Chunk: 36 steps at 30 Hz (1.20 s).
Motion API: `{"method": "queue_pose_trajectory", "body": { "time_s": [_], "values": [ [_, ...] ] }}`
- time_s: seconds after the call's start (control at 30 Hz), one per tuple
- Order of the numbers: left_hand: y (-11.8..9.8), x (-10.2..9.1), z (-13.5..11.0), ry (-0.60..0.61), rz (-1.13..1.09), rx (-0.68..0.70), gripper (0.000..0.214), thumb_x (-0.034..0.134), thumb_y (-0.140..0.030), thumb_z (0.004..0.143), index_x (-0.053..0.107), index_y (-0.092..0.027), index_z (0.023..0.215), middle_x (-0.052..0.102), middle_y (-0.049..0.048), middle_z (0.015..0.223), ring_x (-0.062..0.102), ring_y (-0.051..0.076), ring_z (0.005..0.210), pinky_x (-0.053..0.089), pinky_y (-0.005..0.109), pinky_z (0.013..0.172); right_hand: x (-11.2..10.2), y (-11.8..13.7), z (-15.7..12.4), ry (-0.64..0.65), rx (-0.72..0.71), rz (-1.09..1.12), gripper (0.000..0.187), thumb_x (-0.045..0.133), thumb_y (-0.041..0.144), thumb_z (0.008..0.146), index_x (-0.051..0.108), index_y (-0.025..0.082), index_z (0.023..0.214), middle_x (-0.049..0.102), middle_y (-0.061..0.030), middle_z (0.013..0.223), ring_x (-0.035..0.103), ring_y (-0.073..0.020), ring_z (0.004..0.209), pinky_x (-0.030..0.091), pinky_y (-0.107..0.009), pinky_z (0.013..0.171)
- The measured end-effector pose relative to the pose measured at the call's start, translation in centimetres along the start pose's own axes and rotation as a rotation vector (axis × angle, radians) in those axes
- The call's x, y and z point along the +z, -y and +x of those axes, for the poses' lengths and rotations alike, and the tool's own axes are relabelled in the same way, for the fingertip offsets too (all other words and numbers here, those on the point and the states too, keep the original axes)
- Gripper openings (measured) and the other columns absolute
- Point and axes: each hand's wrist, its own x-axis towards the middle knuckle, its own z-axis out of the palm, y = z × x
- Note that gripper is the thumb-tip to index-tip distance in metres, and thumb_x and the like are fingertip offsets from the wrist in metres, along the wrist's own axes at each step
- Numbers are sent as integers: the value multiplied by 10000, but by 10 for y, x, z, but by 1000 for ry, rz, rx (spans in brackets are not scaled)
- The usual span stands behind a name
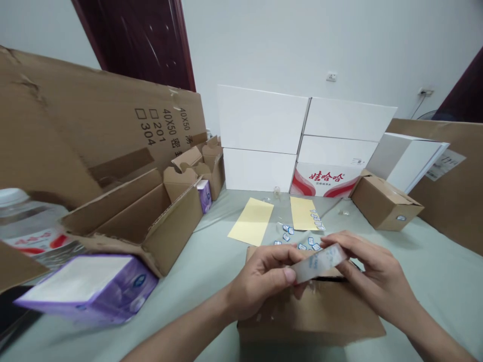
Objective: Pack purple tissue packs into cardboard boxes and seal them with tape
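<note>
Between my two hands is a short translucent strip with faint blue print (319, 263), held slanting up to the right. My left hand (264, 274) pinches its left end between thumb and fingers. At the other end, the thumb and fingers of my right hand (372, 266) close on it. Right below sits a brown cardboard box (313, 314), its top partly covered by both hands. Just beyond the box, several small blue-edged stickers (302, 246) are scattered. Two yellow sheets (252, 221) lie farther off, the right one with stickers along its edge.
On the left stand an open cardboard box (173, 231), a purple tissue pack (94, 289) and a large clear bottle (30, 226). A closed brown box (387, 201) with a sticker is at the right. White panels (262, 120) and a red-printed carton (324, 179) line the back.
</note>
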Motion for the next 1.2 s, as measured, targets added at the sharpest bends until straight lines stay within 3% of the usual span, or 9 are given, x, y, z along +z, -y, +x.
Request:
{"method": "queue_pose_trajectory", "body": {
  "time_s": [0.07, 0.17, 0.3, 0.47, 0.77, 0.87, 1.03, 1.1, 1.2],
  "values": [
    [-4, 2, -1, 25, 118, 40, 295, 592, -440, 865, 643, -157, 799, 605, 7, 637, 553, 159, 649, 361, 443, 1082, 2, 0, 0, -16, 25, -9, 283, 542, 140, 950, 626, 249, 1197, 730, -47, 1057, 717, -151, 858, 580, -227, 696],
    [-6, 6, -3, -114, 454, 180, 220, 532, -341, 921, 658, -163, 891, 627, -19, 650, 587, 145, 645, 217, 477, 1200, 1, 8, -1, -141, 31, -46, 405, 517, 113, 956, 536, 238, 1340, 639, -102, 1222, 691, -151, 925, 586, -255, 739],
    [1, 9, -6, -278, 820, 393, 193, 549, -207, 917, 646, -162, 1077, 679, -14, 738, 675, 162, 739, 173, 524, 1219, 0, 32, -2, -179, -168, -211, 277, 617, 152, 922, 591, 174, 1197, 576, -128, 1169, 603, -204, 1076, 557, -316, 867],
    [5, 12, -6, -237, 981, 501, 245, 528, -132, 923, 603, -165, 1154, 739, 33, 883, 709, 177, 841, 169, 538, 1211, 9, 44, 2, -188, -229, -290, 166, 635, 83, 903, 621, 138, 1059, 551, -138, 1176, 589, -188, 1057, 540, -291, 822],
    [0, 15, -7, -259, 1121, 564, 186, 502, -163, 937, 588, -169, 1102, 716, 40, 847, 683, 184, 804, 260, 525, 1173, 18, 40, 7, -176, -247, -274, 132, 557, 22, 910, 571, 145, 956, 583, -116, 1090, 586, -169, 1012, 505, -289, 854],
    [-5, 16, -8, -275, 1152, 424, 171, 582, -234, 902, 624, -178, 1058, 691, 87, 962, 663, 240, 943, 419, 495, 1043, 16, 30, 11, -171, -166, -217, 125, 482, 64, 954, 509, 182, 923, 578, -66, 949, 586, -145, 928, 501, -254, 786],
    [-18, 12, -8, -256, 1093, -130, 354, 665, -393, 829, 614, -166, 1095, 673, 101, 998, 629, 268, 894, 494, 394, 781, 10, 2, 10, -245, -41, -261, 125, 459, 134, 979, 462, 216, 884, 581, -51, 900, 597, -163, 886, 488, -262, 712],
    [-21, 10, -7, -218, 1052, -238, 379, 560, -538, 885, 630, -177, 977, 679, 72, 878, 613, 258, 814, 468, 395, 758, 9, -3, 10, -291, -47, -318, 124, 466, 129, 969, 455, 223, 890, 577, -40, 866, 602, -170, 854, 480, -268, 679],
    [-25, 12, -8, -134, 1057, -213, 561, 301, -600, 969, 658, -189, 834, 678, 96, 884, 606, 285, 868, 448, 431, 808, 10, 1, 17, -382, -133, -403, 136, 478, 101, 945, 443, 229, 915, 556, -22, 821, 587, -172, 797, 469, -274, 651]
  ]
}}
